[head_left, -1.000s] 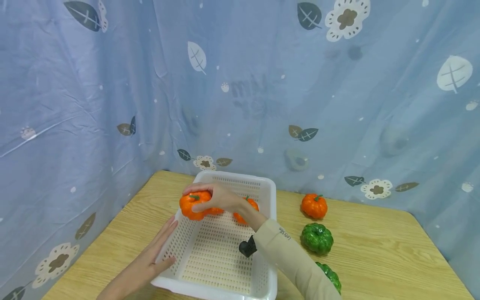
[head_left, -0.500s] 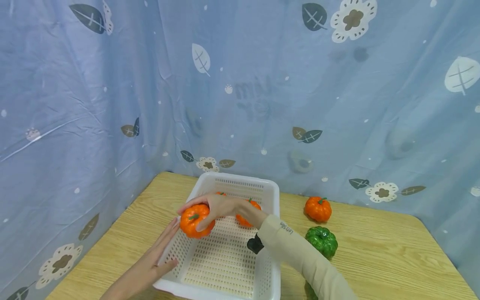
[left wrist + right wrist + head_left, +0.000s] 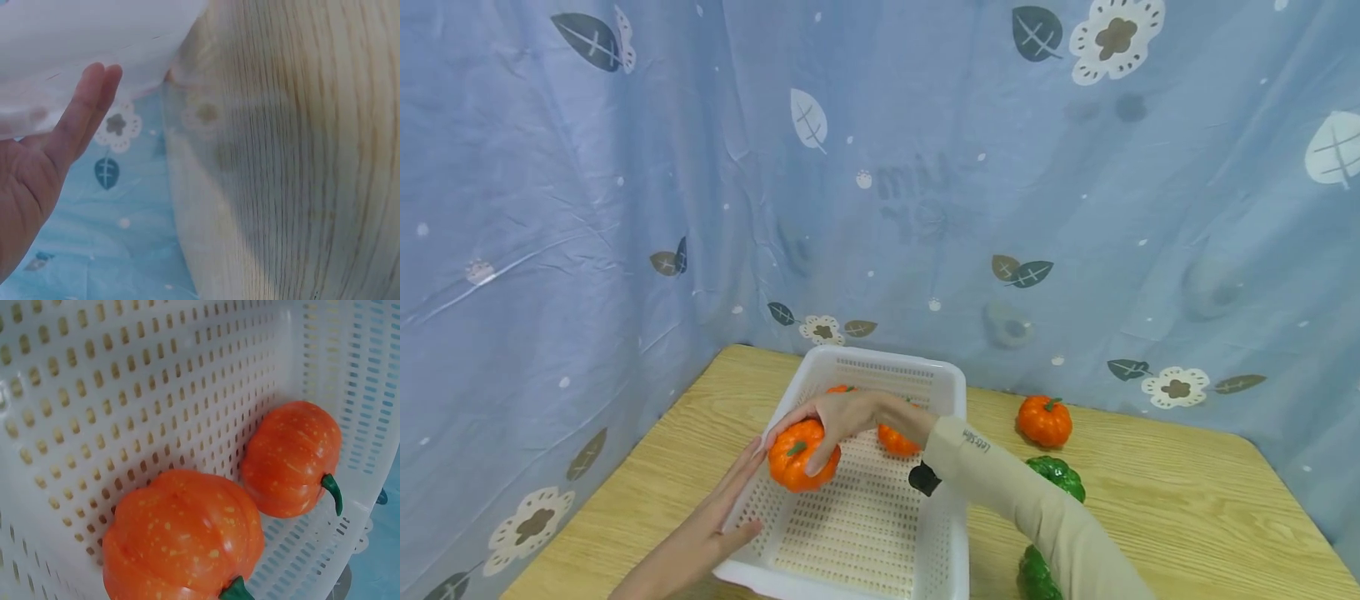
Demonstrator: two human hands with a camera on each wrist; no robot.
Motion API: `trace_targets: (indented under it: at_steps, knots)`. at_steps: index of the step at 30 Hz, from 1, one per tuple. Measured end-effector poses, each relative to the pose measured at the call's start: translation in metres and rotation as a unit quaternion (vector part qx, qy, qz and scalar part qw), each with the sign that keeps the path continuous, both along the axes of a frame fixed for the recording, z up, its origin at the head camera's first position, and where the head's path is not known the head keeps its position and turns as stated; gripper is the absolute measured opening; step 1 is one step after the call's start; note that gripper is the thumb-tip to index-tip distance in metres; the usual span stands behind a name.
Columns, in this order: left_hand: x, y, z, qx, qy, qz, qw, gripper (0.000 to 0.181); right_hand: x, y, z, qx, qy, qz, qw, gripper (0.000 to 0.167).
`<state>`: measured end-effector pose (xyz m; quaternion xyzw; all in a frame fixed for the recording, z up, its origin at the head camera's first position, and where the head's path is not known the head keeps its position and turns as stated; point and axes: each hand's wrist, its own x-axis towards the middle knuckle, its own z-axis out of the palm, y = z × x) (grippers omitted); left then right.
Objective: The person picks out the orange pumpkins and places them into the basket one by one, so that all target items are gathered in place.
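Note:
In the head view, my right hand (image 3: 838,417) grips an orange pumpkin (image 3: 797,471) with a green stem from above, over the left side of a white perforated basket (image 3: 850,533). My left hand (image 3: 700,537) rests against the basket's left wall, its fingers fairly straight and their tips near the pumpkin. The left wrist view shows that hand (image 3: 44,169) beside the basket's outer wall (image 3: 94,37). Inside the basket, another orange pumpkin (image 3: 898,440) is partly covered by my right wrist, and one more (image 3: 841,389) shows behind the hand. Two orange pumpkins appear in the right wrist view, where no hand shows.
Right of the basket on the wooden table (image 3: 1172,500) sit an orange pumpkin (image 3: 1044,422) and two green pumpkins, one farther back (image 3: 1058,475) and one nearer (image 3: 1037,575), both partly hidden by my right sleeve. A blue patterned curtain (image 3: 880,167) hangs behind and at the left.
My right hand has brought the held pumpkin toward me and lower along the basket's left side, uncovering the pumpkin behind. My left hand stays at the basket wall. The head view has shifted slightly.

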<state>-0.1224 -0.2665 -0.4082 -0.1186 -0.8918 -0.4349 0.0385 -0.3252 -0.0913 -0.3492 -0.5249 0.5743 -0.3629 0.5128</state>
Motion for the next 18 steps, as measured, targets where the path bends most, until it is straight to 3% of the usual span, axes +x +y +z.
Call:
trace_targets:
  at_steps: [6, 11, 18]
  knots:
    - [-0.001, 0.002, 0.0, 0.002, -0.005, 0.003, 1.0, 0.078, 0.0, 0.001, -0.002, 0.032, 0.04, 0.013, 0.9986, 0.063]
    - [0.0, 0.003, 0.001, 0.005, -0.017, 0.01, 0.9998, 0.077, 0.001, -0.002, -0.007, 0.061, 0.031, 0.032, 0.9971, 0.066]
    - [0.001, 0.003, 0.003, 0.001, -0.021, 0.013, 0.9997, 0.075, 0.003, -0.007, -0.015, 0.088, -0.011, 0.058, 0.9944, 0.065]
